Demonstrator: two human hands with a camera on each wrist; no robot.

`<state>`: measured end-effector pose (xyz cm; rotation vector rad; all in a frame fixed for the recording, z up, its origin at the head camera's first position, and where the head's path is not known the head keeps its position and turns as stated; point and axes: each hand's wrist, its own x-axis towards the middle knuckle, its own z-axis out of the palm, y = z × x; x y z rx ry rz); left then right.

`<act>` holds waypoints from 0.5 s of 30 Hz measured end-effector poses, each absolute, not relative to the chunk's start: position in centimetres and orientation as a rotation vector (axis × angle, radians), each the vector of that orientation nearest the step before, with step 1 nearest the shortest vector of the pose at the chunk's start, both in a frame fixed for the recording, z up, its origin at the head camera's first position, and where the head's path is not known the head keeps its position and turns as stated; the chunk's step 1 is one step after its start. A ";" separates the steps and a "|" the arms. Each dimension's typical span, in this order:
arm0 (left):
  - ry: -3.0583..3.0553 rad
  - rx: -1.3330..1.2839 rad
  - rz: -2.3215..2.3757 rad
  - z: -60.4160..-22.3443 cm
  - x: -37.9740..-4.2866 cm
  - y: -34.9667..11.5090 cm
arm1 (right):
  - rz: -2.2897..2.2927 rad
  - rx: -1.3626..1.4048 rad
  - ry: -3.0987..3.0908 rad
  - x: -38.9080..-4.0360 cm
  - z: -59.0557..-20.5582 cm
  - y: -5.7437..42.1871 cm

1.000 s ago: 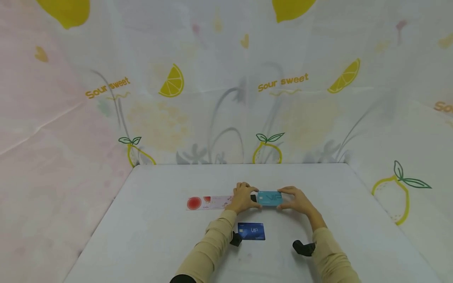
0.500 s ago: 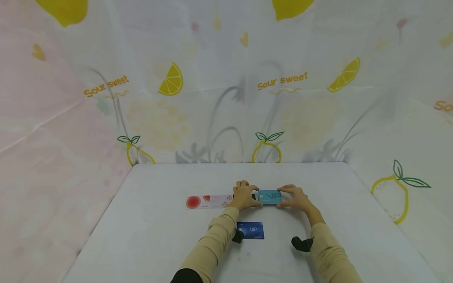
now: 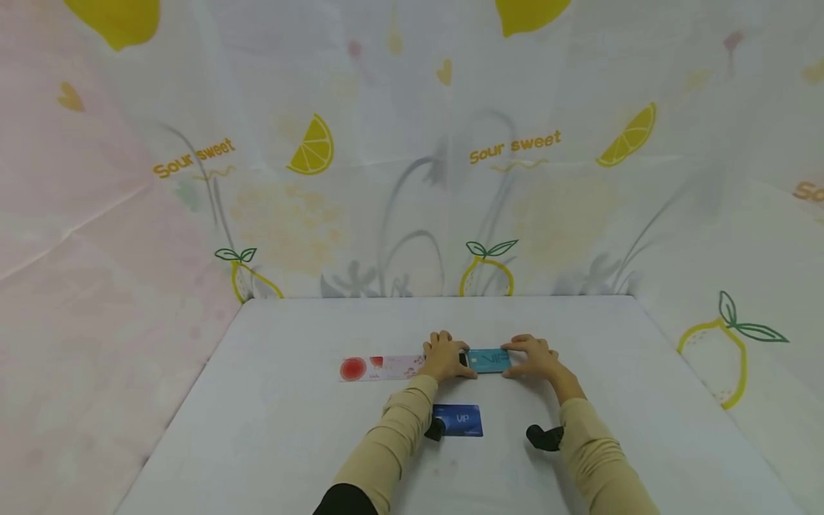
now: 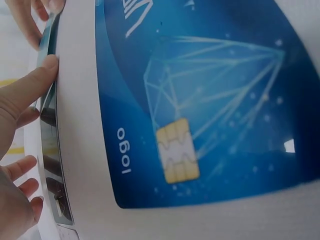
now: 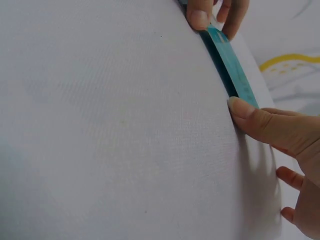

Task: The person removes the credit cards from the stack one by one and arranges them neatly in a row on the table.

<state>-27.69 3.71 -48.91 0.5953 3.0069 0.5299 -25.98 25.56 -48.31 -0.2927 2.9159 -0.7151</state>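
From my remote seat I see both hands on the teal card (image 3: 489, 360), which sits low over the white table (image 3: 270, 400) at about the middle of the head view, at 12 o'clock from the dark blue card (image 3: 458, 420); the left hand (image 3: 443, 360) pinches its left short end and the right hand (image 3: 536, 360) pinches its right short end, thumbs on the near edge, as the right wrist view shows with a thumb (image 5: 250, 117) pressed to the card edge (image 5: 231, 65); whether the card rests on the cloth or is lifted a little I cannot tell; the risk, as I judge it, is a slip: thin plastic held only by its ends could bow or snap out of the fingers if they squeeze inward, and it could skid onto the pale printed strip (image 3: 380, 368) at 9 o'clock or drop on the dark blue card; the teal card's long axis runs from 9 to 3 o'clock, face up, its lettering reading left to right toward me.
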 end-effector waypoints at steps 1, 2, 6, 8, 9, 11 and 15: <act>3.005 0.594 0.519 -49.0 -27.7 3.7 | -0.703 -0.285 2.910 -26.0 -48.2 25.5; 3.004 0.596 0.518 -49.0 -27.8 3.7 | -0.693 -0.282 2.904 -26.0 -48.1 25.5; 3.013 0.597 0.510 -49.0 -27.7 3.6 | -0.683 -0.271 2.892 -26.1 -48.0 25.4; 3.018 0.601 0.508 -49.0 -27.6 3.5 | -0.689 -0.266 2.886 -26.2 -48.0 25.4; 3.019 0.602 0.507 -49.0 -27.6 3.5 | -0.689 -0.259 2.882 -26.2 -48.0 25.4; 3.021 0.606 0.506 -48.9 -27.5 3.4 | -0.685 -0.255 2.873 -26.2 -48.1 25.3; 3.024 0.606 0.522 -48.9 -27.3 3.3 | -0.690 -0.262 2.858 -26.1 -48.2 25.2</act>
